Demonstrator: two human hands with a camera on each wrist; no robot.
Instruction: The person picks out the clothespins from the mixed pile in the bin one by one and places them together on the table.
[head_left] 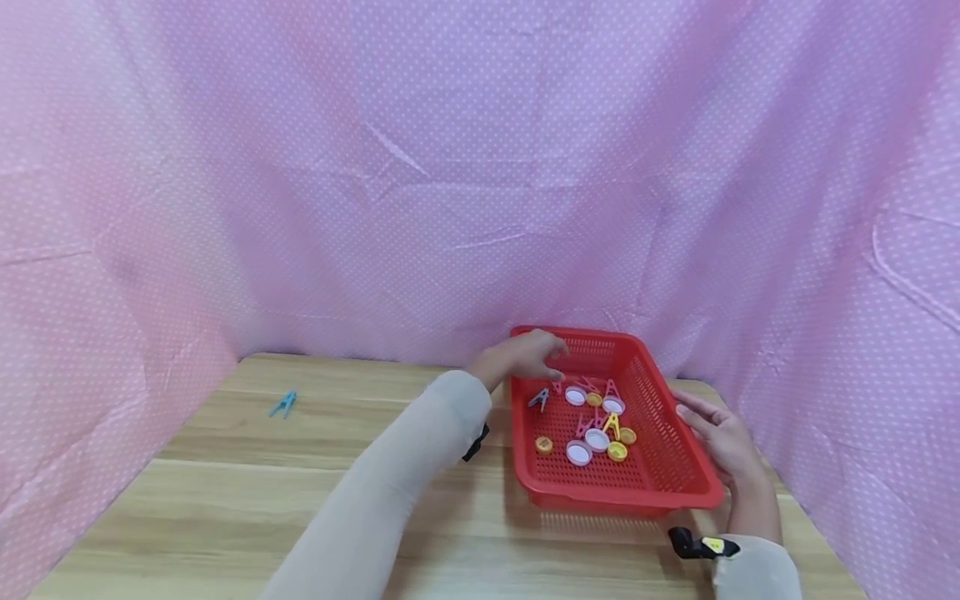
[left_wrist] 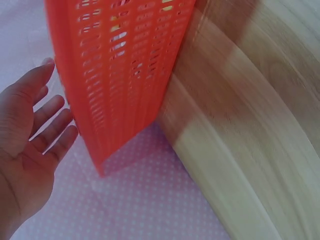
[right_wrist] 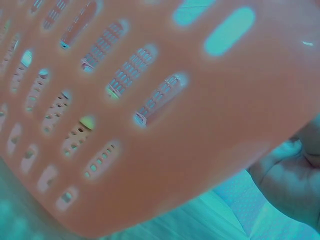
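Note:
A red plastic basket (head_left: 611,492) with slotted walls sits at the right of the table. Inside lie several clothespins, pink, a yellow one (head_left: 612,425) and a grey one (head_left: 539,400), among white caps (head_left: 579,452) and yellow caps (head_left: 617,451). My left hand (head_left: 534,354) reaches over the basket's far left corner, its fingers spread and loosely bent. In the left wrist view, the fingertips (left_wrist: 64,136) are right at the rim, with nothing held. Along the outer right wall, my right hand (head_left: 722,437) has its fingers extended against the rim; the right wrist view shows only part of it.
A blue clothespin (head_left: 284,404) lies alone on the left of the wooden table (head_left: 247,492). A pink dotted cloth (head_left: 480,183) hangs behind and along both sides of the table. My left forearm crosses the table's middle.

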